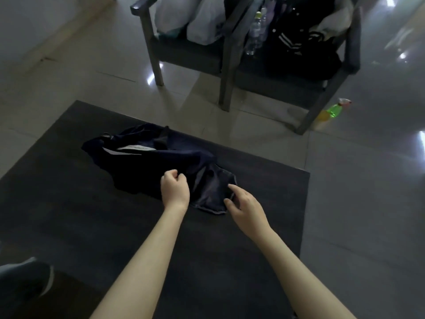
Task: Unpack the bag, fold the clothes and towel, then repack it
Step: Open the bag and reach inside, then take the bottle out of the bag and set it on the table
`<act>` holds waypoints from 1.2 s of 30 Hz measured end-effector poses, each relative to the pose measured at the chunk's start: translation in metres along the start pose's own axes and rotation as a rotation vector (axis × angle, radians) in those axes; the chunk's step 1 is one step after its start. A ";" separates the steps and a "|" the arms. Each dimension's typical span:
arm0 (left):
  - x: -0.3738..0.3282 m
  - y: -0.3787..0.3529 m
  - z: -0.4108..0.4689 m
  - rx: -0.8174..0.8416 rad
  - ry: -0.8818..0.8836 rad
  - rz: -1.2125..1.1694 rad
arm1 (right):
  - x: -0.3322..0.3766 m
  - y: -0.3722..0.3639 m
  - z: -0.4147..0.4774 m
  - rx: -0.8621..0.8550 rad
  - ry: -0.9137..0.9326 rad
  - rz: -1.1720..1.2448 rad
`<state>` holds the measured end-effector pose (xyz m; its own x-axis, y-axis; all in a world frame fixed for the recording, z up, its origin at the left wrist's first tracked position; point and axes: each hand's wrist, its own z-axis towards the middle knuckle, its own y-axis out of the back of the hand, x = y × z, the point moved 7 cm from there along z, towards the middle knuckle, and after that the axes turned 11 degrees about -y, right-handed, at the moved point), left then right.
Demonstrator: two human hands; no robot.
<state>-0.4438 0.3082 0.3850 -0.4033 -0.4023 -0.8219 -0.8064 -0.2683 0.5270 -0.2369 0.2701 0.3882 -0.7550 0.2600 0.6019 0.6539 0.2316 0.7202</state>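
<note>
Head view: left hand fisted on the navy garment, right hand open, pinching nothing; bunching could skew the fold

Two dark chairs laden with white plastic bags and bottles (green bottle on the floor)

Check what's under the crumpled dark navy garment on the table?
The crumpled dark navy garment lies directly on the dark wooden table. The left hand and right hand rest on its near end. Anything beneath the cloth is covered.
</note>
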 end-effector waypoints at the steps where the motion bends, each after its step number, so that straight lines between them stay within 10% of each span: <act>1: -0.006 -0.016 -0.021 0.077 -0.047 -0.006 | -0.019 0.007 -0.015 -0.007 -0.026 0.012; 20: 0.090 -0.324 -0.393 1.074 -0.705 0.629 | -0.445 -0.002 -0.271 -0.044 -0.675 0.109; 36: 0.191 -0.441 -0.374 1.116 -1.484 1.085 | -0.633 -0.152 -0.219 0.080 -0.865 -0.009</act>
<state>-0.0036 0.0224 0.0760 -0.2655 0.9482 -0.1744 0.2860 0.2502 0.9250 0.1316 -0.1348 -0.0270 -0.4801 0.8715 0.0995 0.6740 0.2939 0.6778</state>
